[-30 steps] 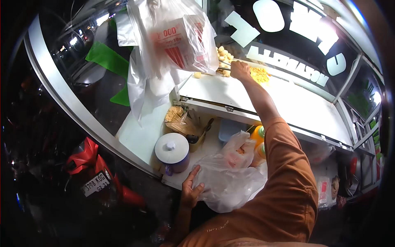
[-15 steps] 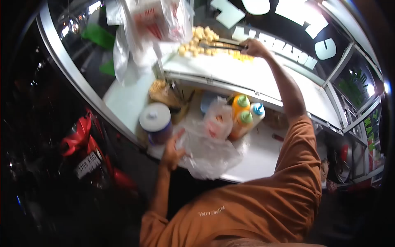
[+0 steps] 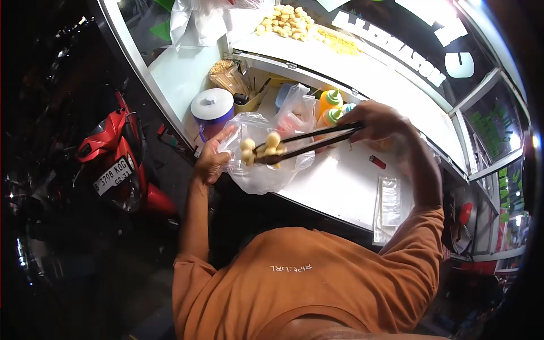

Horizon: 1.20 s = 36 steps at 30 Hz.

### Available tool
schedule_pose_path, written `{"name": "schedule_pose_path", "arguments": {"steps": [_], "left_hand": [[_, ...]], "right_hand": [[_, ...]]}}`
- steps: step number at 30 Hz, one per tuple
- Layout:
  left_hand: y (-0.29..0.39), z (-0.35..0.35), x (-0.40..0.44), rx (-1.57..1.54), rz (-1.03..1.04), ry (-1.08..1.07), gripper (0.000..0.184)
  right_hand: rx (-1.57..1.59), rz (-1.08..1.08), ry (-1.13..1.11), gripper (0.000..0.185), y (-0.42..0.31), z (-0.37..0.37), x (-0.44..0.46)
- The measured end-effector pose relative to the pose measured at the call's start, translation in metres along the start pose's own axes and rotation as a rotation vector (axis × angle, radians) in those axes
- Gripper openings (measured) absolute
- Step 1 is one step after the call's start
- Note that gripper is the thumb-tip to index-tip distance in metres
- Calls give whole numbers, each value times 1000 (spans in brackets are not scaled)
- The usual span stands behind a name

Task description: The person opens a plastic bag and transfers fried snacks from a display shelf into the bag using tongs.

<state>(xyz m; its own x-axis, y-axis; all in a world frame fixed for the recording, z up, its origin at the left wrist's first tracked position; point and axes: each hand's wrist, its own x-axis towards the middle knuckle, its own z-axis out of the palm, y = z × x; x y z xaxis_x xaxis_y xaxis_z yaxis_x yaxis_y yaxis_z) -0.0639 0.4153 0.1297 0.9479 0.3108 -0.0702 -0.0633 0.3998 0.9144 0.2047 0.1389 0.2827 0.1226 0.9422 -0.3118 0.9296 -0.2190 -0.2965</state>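
Black tongs (image 3: 309, 148) are gripped in my right hand (image 3: 378, 122), their tips pointing left. Several pale yellow balls (image 3: 273, 141) are at the tips, over the mouth of a clear plastic bag (image 3: 258, 178). My left hand (image 3: 212, 157) holds that bag by its left edge, fingers pinched on it. Behind the bag stand a purple container with a white lid (image 3: 212, 105) and a smaller bag with reddish contents (image 3: 296, 116). Sauce bottles (image 3: 330, 102) are near the tongs.
A heap of balls (image 3: 286, 22) and yellow shreds (image 3: 338, 42) lie on the upper shelf (image 3: 396, 85). Skewers (image 3: 232, 76), a red lighter (image 3: 377, 162) and plastic packs (image 3: 389, 204) are on the lower counter. A red motorbike (image 3: 122, 158) stands at the left.
My right hand has come down from the upper shelf to the clear bag, with the tongs now carrying balls. My left hand still holds the bag, its mouth now open. The view has shifted.
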Motion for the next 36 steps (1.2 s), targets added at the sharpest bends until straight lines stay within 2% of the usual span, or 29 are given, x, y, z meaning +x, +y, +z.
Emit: {"name": "schedule_pose_path", "arguments": {"steps": [2, 4, 5, 8, 10, 15, 18, 19, 22, 23, 26, 27, 28, 29, 31, 32, 34, 36], "left_hand": [[1, 5, -6, 59, 17, -31, 74], [-8, 10, -2, 90, -15, -58, 73], [-13, 9, 3, 104, -14, -48, 73], [-2, 4, 6, 158, 65, 38, 69], [1, -9, 7, 97, 84, 63, 68], [0, 1, 30, 67, 68, 108, 60], [-9, 0, 56, 352, 267, 102, 56], [-10, 1, 62, 467, 270, 131, 58], [-9, 16, 69, 1055, 437, 168, 58], [-15, 22, 69, 1059, 443, 213, 57], [-37, 1, 75, 1031, 546, 311, 56], [-26, -6, 68, 993, 547, 295, 55], [-22, -18, 65, 925, 553, 274, 55], [-16, -25, 60, 901, 480, 284, 54], [-2, -21, 52, 793, 373, 273, 51], [8, -15, 46, 711, 334, 255, 50], [4, -15, 41, 639, 302, 232, 48], [-10, -24, 42, 666, 319, 213, 46]], "right_hand": [[-6, -85, -29, 35, -15, 34, 30], [-350, 46, 23, 29, -39, 66, 61], [-459, 29, 113, 24, -47, 71, 65], [-510, 216, 312, 22, -60, 51, 56], [-556, 226, 82, 28, -67, 12, 43], [-544, 171, 88, 31, -60, -12, 51], [-681, 46, 274, 29, -57, 6, 71], [-732, 2, 335, 25, -60, 5, 72], [-816, -53, 370, 25, -72, 9, 80], [-763, -57, 378, 28, -82, 7, 79], [-768, 91, 233, 50, -87, -7, 64], [-748, 117, 248, 57, -80, -17, 53], [-576, 144, 237, 62, -72, -31, 40], [-464, 298, 150, 61, -75, -49, 28], [-309, 482, 198, 62, -66, -77, 5], [-300, 451, 370, 61, -39, -75, -5], [-506, 656, 478, 66, -20, -90, 0], [-679, 783, 426, 63, 22, -91, 36]]}}
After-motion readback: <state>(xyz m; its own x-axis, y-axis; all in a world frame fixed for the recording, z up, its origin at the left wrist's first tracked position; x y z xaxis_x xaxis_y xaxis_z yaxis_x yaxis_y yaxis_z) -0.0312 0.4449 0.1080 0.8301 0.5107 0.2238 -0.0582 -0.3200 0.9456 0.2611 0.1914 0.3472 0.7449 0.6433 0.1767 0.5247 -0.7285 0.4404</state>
